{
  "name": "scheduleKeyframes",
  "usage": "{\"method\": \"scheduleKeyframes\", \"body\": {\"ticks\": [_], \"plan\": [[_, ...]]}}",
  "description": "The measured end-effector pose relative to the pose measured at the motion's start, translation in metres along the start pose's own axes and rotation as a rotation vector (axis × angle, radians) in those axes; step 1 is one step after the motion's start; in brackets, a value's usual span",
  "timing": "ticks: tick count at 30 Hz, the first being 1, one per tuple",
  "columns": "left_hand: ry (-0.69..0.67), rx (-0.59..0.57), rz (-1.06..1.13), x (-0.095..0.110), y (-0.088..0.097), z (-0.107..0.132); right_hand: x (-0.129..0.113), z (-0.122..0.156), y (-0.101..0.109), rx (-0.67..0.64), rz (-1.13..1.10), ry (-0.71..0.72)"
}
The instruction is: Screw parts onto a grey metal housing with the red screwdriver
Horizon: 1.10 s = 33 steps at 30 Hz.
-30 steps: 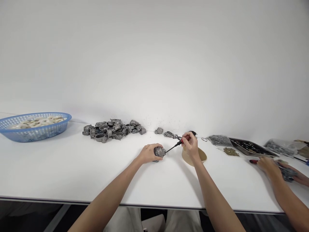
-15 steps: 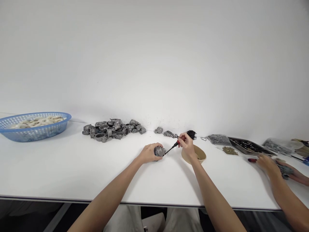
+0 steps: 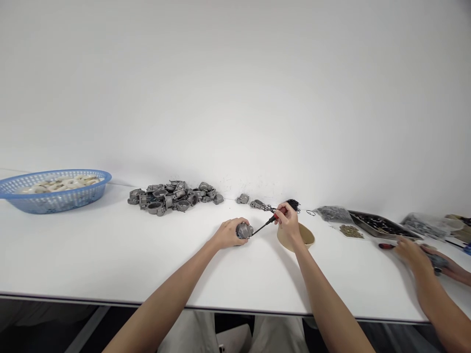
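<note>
Left hand: the left hand (image 3: 228,233) is laid on the table and closed around a small gray metal part (image 3: 243,230), which is held still.
Right hand: the right hand (image 3: 289,221) is closed around the red handle of a screwdriver (image 3: 268,222).
Screwdriver: the thin dark tip is pointed down and to the left, and it seems to be touching the gray metal part, though the spot is too small to be sure.
Step in hand: a screw is probably being turned into the part, judged from how the tool is aimed.
Next move: the tip must be kept straight in its spot and the part must be held firm, so nothing slips.
Where the part is: it is inside the left hand, just beside the right hand, near the middle of the white table (image 3: 110,255).
Bowl: a tan bowl (image 3: 305,236) is seen just under and behind the right hand.
Black bits: a small bunch of black rings (image 3: 293,203) is seen just past the right hand.
Pile: a pile of gray parts (image 3: 172,195) is seen farther back on the left.
Basket: a blue basket (image 3: 55,198) is seen far to the left.
Other person: another person's hands (image 3: 415,255) are seen at work far to the right.
</note>
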<state>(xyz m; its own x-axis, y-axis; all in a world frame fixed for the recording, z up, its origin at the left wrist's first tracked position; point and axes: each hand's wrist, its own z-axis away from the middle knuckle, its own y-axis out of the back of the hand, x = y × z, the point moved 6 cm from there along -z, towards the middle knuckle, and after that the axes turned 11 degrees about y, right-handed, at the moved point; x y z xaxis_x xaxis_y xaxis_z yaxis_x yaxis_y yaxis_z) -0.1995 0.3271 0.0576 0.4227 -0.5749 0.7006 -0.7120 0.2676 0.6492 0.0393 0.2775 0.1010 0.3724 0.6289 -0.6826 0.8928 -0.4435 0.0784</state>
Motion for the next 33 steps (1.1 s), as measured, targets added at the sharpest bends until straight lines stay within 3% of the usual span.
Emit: {"method": "scheduleKeyframes", "body": {"ticks": [13,21,28,33], "plan": [[-0.009,0.000,-0.009,0.000,-0.001,-0.001,0.010,0.002,-0.008,-0.085,-0.016,-0.001],[-0.012,0.000,-0.013,-0.001,-0.001,0.000,0.007,0.000,0.001,0.009,-0.040,0.009],[-0.014,0.002,-0.010,-0.002,-0.002,-0.002,0.009,0.003,-0.009,-0.054,-0.060,-0.005],[-0.016,0.003,-0.010,-0.002,-0.002,-0.002,0.007,0.002,-0.003,0.000,-0.075,0.009]]}}
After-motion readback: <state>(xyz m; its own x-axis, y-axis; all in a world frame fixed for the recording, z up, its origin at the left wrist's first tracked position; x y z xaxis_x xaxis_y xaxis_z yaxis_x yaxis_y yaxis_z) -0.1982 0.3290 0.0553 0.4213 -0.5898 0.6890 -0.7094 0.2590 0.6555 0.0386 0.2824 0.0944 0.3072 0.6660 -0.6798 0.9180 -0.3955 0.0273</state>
